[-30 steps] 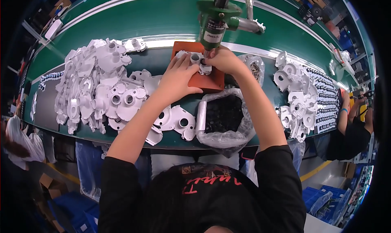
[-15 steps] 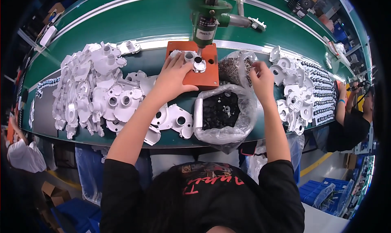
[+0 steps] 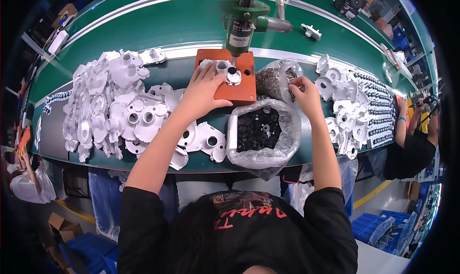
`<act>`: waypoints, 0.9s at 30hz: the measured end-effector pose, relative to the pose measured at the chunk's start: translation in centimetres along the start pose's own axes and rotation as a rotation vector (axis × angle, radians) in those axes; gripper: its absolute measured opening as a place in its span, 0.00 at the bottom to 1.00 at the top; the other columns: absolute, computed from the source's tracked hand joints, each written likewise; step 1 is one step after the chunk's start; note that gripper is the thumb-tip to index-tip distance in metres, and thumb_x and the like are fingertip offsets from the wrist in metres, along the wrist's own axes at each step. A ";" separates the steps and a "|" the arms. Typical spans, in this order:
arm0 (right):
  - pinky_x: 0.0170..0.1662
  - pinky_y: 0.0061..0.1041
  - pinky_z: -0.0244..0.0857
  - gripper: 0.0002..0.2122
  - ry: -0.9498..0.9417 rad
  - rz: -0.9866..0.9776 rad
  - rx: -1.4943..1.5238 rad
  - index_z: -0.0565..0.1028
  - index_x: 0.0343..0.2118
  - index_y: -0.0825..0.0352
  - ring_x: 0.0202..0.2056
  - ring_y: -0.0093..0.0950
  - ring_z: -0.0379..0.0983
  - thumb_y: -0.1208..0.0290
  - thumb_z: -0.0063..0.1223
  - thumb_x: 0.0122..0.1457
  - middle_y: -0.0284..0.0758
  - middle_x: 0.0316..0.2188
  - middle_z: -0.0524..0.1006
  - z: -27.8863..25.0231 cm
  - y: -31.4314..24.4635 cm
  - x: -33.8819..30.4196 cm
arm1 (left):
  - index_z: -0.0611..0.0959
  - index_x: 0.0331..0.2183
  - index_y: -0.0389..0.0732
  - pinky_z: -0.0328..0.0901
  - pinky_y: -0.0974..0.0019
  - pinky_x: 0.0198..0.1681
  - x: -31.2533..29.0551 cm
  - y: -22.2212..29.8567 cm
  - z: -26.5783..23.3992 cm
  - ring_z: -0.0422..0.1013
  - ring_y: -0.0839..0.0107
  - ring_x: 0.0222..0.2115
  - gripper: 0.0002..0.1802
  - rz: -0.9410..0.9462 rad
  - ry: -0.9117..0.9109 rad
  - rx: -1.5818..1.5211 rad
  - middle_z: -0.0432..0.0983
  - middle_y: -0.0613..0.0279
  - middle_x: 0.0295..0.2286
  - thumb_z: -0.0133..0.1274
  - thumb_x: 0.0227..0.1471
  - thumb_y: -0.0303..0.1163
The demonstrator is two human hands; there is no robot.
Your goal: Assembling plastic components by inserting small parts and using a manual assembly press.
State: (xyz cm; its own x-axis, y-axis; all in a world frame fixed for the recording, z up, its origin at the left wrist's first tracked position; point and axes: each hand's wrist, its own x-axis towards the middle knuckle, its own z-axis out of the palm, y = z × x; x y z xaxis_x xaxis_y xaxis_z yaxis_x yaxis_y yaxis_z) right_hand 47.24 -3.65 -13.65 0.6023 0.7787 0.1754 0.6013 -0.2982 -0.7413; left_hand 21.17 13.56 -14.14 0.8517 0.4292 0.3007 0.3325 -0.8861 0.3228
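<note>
My left hand [image 3: 205,89] lies on the orange fixture block [image 3: 247,93], fingers stretched over a white plastic housing [image 3: 221,67] and thumb spread apart on the block. The hand partly covers the housing. A black round piece [image 3: 232,71] sits in the housing's right part, right under the tip of a green power driver [image 3: 238,37]. At the right edge of a clear bag of small metal screws [image 3: 273,82], the fingertips of my right hand [image 3: 305,94] are pinched together. What they hold, if anything, is too small to make out.
An open clear bag of black parts [image 3: 258,130] stands in front of the block. White housings [image 3: 103,106] are heaped at left, with more housings [image 3: 342,113] at right beside rows of black-and-white pieces [image 3: 378,108]. A green conveyor [image 3: 182,20] runs behind. Co-workers are at both sides.
My right hand has shifted slightly left and its fingertips have come together. My left hand stays put. A white part on the conveyor has moved right. The left co-worker's hands have moved.
</note>
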 end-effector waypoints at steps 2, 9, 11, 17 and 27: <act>0.29 0.18 0.63 0.07 -0.008 -0.001 0.039 0.75 0.32 0.71 0.23 0.16 0.68 0.74 0.54 0.52 0.29 0.21 0.74 -0.3 0.7 0.4 | 0.73 0.42 0.43 0.43 0.51 0.62 0.1 0.0 0.0 0.50 0.51 0.59 0.34 -0.008 -0.015 0.005 0.58 0.46 0.54 0.63 0.36 0.51; 0.33 0.17 0.66 0.03 0.310 -0.199 0.383 0.71 0.29 0.74 0.28 0.19 0.71 0.80 0.47 0.53 0.39 0.34 0.76 -0.9 -2.0 1.3 | 0.73 0.43 0.44 0.43 0.50 0.62 -0.1 0.1 -0.2 0.50 0.52 0.59 0.34 -0.007 -0.003 0.018 0.59 0.46 0.54 0.63 0.36 0.51; 0.34 0.17 0.66 0.03 0.238 -0.193 0.354 0.72 0.30 0.73 0.28 0.19 0.72 0.80 0.48 0.53 0.37 0.31 0.77 0.1 -3.5 2.0 | 0.73 0.44 0.44 0.44 0.50 0.62 -0.1 0.0 -0.1 0.50 0.52 0.59 0.34 0.020 0.010 0.015 0.59 0.46 0.54 0.63 0.36 0.52; 0.33 0.23 0.65 0.12 -0.063 -0.254 0.077 0.77 0.32 0.72 0.27 0.22 0.73 0.67 0.54 0.51 0.37 0.26 0.79 5.9 -8.4 3.2 | 0.73 0.40 0.43 0.42 0.49 0.62 -0.2 -0.1 0.4 0.49 0.48 0.58 0.31 0.019 0.069 -0.046 0.58 0.52 0.54 0.64 0.36 0.48; 0.35 0.28 0.66 0.09 -0.083 -0.416 0.038 0.75 0.30 0.74 0.29 0.36 0.74 0.73 0.56 0.48 0.43 0.30 0.76 10.2 -7.9 4.4 | 0.72 0.40 0.43 0.43 0.49 0.62 -0.2 -0.2 0.5 0.50 0.48 0.58 0.31 0.017 0.083 -0.030 0.59 0.52 0.52 0.64 0.35 0.48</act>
State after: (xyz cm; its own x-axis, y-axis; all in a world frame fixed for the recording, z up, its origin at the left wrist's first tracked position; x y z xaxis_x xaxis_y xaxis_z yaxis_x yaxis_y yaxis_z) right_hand 39.76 7.77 -13.68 0.2672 0.8707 0.4129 0.7635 0.0701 -0.6420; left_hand 21.15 13.54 -14.67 0.8200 0.4284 0.3795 0.3049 -0.8882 0.3438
